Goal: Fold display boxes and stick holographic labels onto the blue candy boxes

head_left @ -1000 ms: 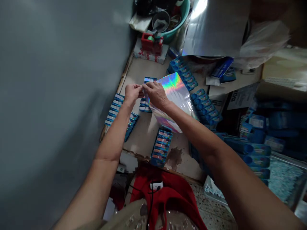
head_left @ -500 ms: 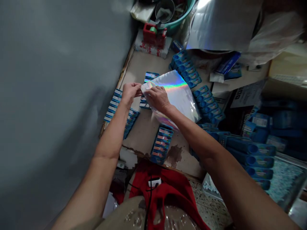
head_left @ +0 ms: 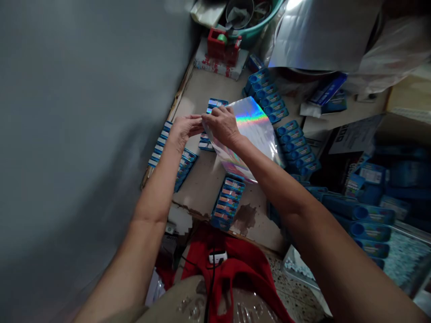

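A shiny holographic sheet (head_left: 256, 139) lies slantwise over the table, with a rainbow band across its upper part. My right hand (head_left: 222, 125) is closed on its left corner, fingers bent over the edge. Fingertip to fingertip with it, my left hand (head_left: 183, 130) is held in a pinch at that corner; what lies between its fingers is too small to make out. Partly covered by the sheet and my right hand is a row of blue packs with silvery strips (head_left: 206, 146). More blue packs (head_left: 185, 163) sit beside my left wrist, and another row (head_left: 229, 202) stands nearer my body.
Rows of blue holders (head_left: 269, 96) line the sheet's right side. A red tape dispenser (head_left: 224, 47) rests on a wrapped bundle at the back, before a teal basin (head_left: 261, 31). The grey wall (head_left: 84, 112) borders the table's left. A tray of pale blue bits (head_left: 404, 251) is at lower right.
My right hand has slid up and left to the sheet's corner, covering it, and its fingertips now meet those of my left hand. The view has shifted slightly.
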Demonstrator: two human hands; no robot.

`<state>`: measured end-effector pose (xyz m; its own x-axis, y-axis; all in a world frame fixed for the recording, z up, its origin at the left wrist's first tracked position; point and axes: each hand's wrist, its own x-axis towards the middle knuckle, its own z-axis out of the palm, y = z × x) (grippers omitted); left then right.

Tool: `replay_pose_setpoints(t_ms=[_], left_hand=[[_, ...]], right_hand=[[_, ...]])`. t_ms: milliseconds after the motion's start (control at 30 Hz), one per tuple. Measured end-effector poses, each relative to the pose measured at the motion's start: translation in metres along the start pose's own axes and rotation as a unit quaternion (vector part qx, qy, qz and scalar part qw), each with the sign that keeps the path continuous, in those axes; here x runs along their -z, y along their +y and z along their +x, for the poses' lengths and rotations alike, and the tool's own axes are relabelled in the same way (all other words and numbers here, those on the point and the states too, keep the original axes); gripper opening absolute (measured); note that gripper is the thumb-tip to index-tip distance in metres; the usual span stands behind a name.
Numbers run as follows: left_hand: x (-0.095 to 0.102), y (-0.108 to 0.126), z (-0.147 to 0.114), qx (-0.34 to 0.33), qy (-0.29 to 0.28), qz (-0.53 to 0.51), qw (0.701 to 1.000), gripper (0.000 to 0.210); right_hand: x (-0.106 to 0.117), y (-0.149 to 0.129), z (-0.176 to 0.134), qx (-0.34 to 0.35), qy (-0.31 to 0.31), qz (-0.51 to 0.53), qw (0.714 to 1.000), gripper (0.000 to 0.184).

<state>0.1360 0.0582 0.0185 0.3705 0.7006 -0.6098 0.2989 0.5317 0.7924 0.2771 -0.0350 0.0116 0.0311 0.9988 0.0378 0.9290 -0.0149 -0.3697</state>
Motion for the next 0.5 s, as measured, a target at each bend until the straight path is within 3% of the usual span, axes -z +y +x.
replay_pose_setpoints(t_ms=[167,300,400,500], left_hand=[[-0.001,-0.001,-0.004,0.017,0.013,-0.006,1.000,0.022],[0.001,-0.005,-0.001,0.037,0.001,0.001,0.999,0.016],[-0.001,-0.009,0.018,0.012,0.035,0.015,0.999,0.014],[-0.004,-0.009,0.051,-0.053,0.092,0.042,0.993,0.017]], right_hand=[[-0.008,0.005,-0.009,0.021,0.003,0.004,1.000,0.034],[-0.009,0.006,-0.009,-0.019,0.025,0.029,0.999,0.031],[-0.003,0.002,-0.007,-0.053,0.025,0.050,0.997,0.025],[0.014,-0.011,-0.023,-0.106,0.028,0.096,0.989,0.021]])
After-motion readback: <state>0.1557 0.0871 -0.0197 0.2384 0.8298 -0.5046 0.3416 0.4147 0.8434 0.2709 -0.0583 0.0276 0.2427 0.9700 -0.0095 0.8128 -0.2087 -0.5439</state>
